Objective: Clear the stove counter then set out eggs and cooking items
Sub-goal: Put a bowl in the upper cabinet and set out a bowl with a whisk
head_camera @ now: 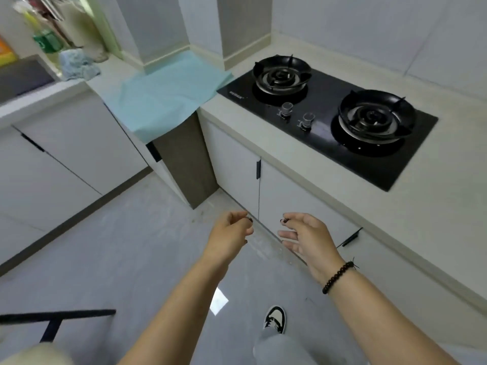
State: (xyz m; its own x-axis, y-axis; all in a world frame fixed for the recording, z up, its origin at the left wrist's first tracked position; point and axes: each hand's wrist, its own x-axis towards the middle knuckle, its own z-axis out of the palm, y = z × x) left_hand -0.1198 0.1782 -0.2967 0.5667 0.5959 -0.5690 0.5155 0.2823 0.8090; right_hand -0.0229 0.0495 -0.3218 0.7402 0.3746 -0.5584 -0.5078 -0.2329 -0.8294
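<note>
A black two-burner gas stove (326,119) is set into the pale counter (263,143) at the upper right, with two knobs at its front edge. A light blue cloth (166,93) lies spread on the corner counter to its left, one edge hanging over. My left hand (232,233) and my right hand (308,235) hover below counter height, in front of the white cabinet doors, both held out over the floor. Neither hand holds anything; the fingers are loosely curled and apart. No eggs are in view.
A crumpled blue rag (77,64) and a green-labelled bottle (46,43) stand at the far left by a dark sink (23,77). Grey tiled floor (118,246) fills the middle. A black frame (52,320) juts in at lower left. My shoe (275,318) is below.
</note>
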